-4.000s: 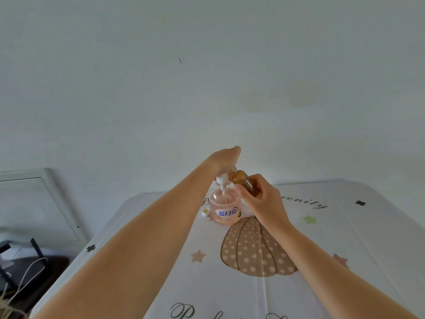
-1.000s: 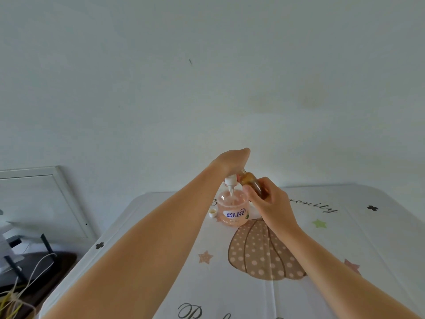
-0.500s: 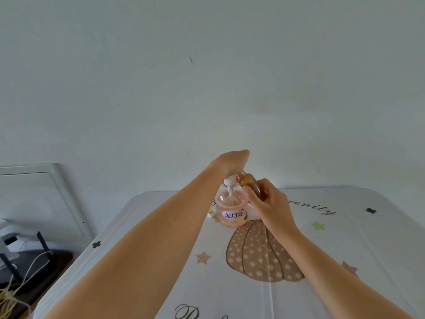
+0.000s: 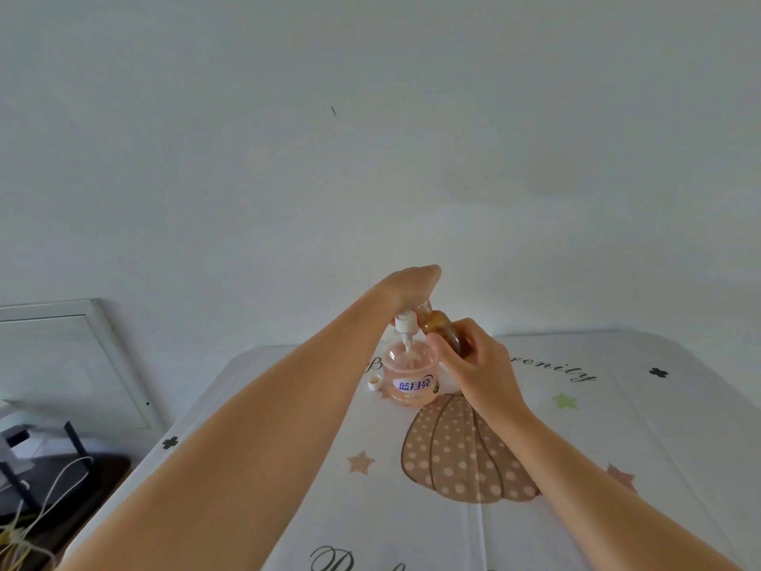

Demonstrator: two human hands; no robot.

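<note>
A pink soap dispenser bottle (image 4: 409, 379) with a blue and white label stands on the table (image 4: 617, 405). My left hand (image 4: 412, 284) rests on top of its white pump head (image 4: 405, 323), fingers curled down over it. My right hand (image 4: 473, 364) grips a small brown bottle (image 4: 442, 327), tilted with its neck up under the pump spout. A small white cap (image 4: 374, 382) lies on the table just left of the dispenser.
The table wears a white cloth printed with a dotted brown pumpkin (image 4: 465, 451), stars and script. A plain wall rises behind. At the left lean a white framed panel (image 4: 74, 364) and, lower, a dark stand with cables (image 4: 41, 488).
Both hands, the dispenser and the brown bottle keep the same pose. Only the camera view has shifted slightly.
</note>
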